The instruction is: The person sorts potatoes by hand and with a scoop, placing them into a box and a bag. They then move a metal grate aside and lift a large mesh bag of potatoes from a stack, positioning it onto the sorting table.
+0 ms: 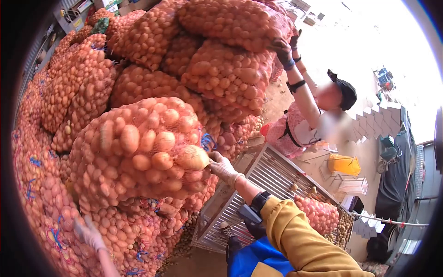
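Observation:
A large red mesh sack of potatoes rests on the pile in front of me, bulging toward my side. My right hand, in a pale glove, is closed at the sack's right corner beside a big potato. Its fingertips are partly hidden against the mesh. My left hand, also gloved, has its fingers stretched out at the lower left. It lies against or just over another potato sack; contact is hard to tell. Blue ties show behind the front sack, near my right hand.
More potato sacks are stacked high behind. A person at the right has both gloved hands on an upper sack. A slatted metal sorting rack stands beside me, with a smaller filled sack and loose potatoes at its end.

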Demonstrator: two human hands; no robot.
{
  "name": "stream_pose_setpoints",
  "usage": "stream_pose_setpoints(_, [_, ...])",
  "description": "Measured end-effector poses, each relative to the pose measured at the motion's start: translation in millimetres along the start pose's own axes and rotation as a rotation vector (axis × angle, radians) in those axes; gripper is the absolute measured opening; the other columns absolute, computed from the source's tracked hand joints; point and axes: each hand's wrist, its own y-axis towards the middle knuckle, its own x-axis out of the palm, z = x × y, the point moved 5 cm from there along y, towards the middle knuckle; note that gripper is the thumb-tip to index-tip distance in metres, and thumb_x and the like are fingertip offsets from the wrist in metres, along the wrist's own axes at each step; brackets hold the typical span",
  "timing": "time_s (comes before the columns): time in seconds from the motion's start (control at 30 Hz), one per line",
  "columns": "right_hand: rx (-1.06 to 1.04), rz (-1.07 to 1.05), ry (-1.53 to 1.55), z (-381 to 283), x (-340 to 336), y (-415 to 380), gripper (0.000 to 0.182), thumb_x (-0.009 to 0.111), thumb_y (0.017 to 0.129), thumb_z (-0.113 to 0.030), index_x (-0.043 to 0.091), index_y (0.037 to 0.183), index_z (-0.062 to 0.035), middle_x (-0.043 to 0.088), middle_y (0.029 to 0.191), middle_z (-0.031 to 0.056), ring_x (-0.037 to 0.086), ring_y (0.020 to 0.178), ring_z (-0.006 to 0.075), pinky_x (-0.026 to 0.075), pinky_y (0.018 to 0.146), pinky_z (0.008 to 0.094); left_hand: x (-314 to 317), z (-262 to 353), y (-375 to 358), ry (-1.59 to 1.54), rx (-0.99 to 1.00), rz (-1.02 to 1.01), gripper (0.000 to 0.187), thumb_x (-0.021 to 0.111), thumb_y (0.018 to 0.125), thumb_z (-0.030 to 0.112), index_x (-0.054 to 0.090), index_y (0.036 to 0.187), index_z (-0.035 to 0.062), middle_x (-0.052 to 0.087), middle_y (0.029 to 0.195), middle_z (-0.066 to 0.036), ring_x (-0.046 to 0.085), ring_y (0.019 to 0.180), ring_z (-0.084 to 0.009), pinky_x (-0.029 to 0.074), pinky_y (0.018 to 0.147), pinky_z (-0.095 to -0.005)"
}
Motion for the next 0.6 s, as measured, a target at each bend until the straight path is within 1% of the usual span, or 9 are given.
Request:
stream_pose_setpoints(0.07, [-0.087,-0.014,-0.183,-21.9,-43.0,-12.9,0.045,0.071,0.086,-0.033,0.059,0.118,-0.0043,0.067,0.107,0.0113,0.062,0.098,0.0158,0.049,0.087,0.0316,-3.3,165.4,23.9,-0.2,0.198,-0.048,0.056,0.06,0.094,0.028,0.04,0.14,0.003,0.036,0.146,-0.023,0.032,0.137,-0.036,0.027,0.112,-0.0447])
stream_pose_setpoints(0.1, [-0.208,0.01,-0.244,-35.9,-76.2,-16.7,0.043,0.071,0.087,-0.031,0.059,0.117,-0.0031,0.067,0.106,0.0077,0.06,0.097,0.0143,0.05,0.086,0.0309,13.1,219.2,38.2,-0.474,0.298,-0.04,0.056,0.058,0.095,0.031,0.04,0.141,0.0053,0.036,0.146,-0.022,0.031,0.138,-0.0372,0.025,0.113,-0.0452])
stream_pose_setpoints(0.2, [-0.253,0.225,0.015,-83.0,-183.3,-21.3,0.037,0.07,0.088,-0.021,0.059,0.119,-0.0019,0.066,0.101,0.0048,0.057,0.091,0.0101,0.049,0.081,0.026,57.4,353.9,73.7,-0.54,0.414,0.012,0.058,0.058,0.091,0.046,0.048,0.137,0.013,0.041,0.145,-0.018,0.034,0.137,-0.0331,0.027,0.111,-0.0484])
stream_pose_setpoints(0.27, [-0.388,0.363,0.065,-122.5,-256.4,-6.5,0.034,0.068,0.09,-0.016,0.059,0.119,-0.0008,0.065,0.098,0.0036,0.057,0.087,0.0085,0.048,0.078,0.0245,39.7,428.9,80.2,0.093,0.142,-0.199,0.058,0.053,0.089,0.057,0.055,0.132,0.0179,0.049,0.141,-0.009,0.037,0.136,-0.0274,0.028,0.109,-0.0516])
stream_pose_setpoints(0.33, [-0.636,0.473,-0.092,-180.7,-313.4,11.9,0.031,0.068,0.09,-0.015,0.06,0.116,0.0002,0.064,0.095,0.0015,0.056,0.085,0.0082,0.048,0.076,0.0228,62.3,428.6,83.4,0.123,0.185,-0.047,0.054,0.051,0.089,0.058,0.059,0.126,0.0201,0.055,0.136,-0.002,0.042,0.133,-0.0249,0.029,0.107,-0.0523])
stream_pose_setpoints(0.37, [-0.584,0.473,0.14,-186.3,-338.6,40.6,0.029,0.067,0.089,-0.013,0.061,0.114,0.0007,0.064,0.097,0.002,0.056,0.086,0.0072,0.048,0.076,0.0223,68.5,425.4,84.0,0.132,0.202,-0.04,0.052,0.052,0.09,0.056,0.06,0.126,0.0191,0.056,0.135,-0.002,0.043,0.132,-0.0248,0.029,0.106,-0.051])
stream_pose_setpoints(0.47, [-0.733,0.744,-0.399,-243.9,-395.4,108.9,0.04,0.068,0.087,-0.028,0.061,0.115,-0.0001,0.065,0.102,0.0141,0.062,0.09,0.02,0.05,0.081,0.0288,77.4,429.6,84.7,0.201,0.237,0.006,0.046,0.054,0.092,0.047,0.06,0.124,0.016,0.056,0.133,-0.002,0.045,0.13,-0.0247,0.03,0.106,-0.0469])
stream_pose_setpoints(0.57, [-0.517,0.834,-0.599,-279.5,-416.4,175.8,0.051,0.067,0.085,-0.04,0.062,0.114,0.0012,0.065,0.104,0.0182,0.063,0.091,0.0266,0.05,0.082,0.0313,73.0,436.1,86.0,0.205,0.282,-0.003,0.044,0.054,0.093,0.041,0.057,0.127,0.0135,0.056,0.133,-0.005,0.045,0.129,-0.025,0.031,0.106,-0.0446])
stream_pose_setpoints(0.6, [-0.218,0.564,-0.47,-270.2,-426.0,214.5,0.049,0.068,0.084,-0.04,0.063,0.111,0.0006,0.067,0.103,0.0139,0.063,0.09,0.0221,0.05,0.081,0.0305,74.0,436.2,87.7,0.206,0.279,-0.012,0.044,0.053,0.093,0.04,0.056,0.128,0.0125,0.055,0.133,-0.006,0.045,0.129,-0.0253,0.031,0.107,-0.0447])
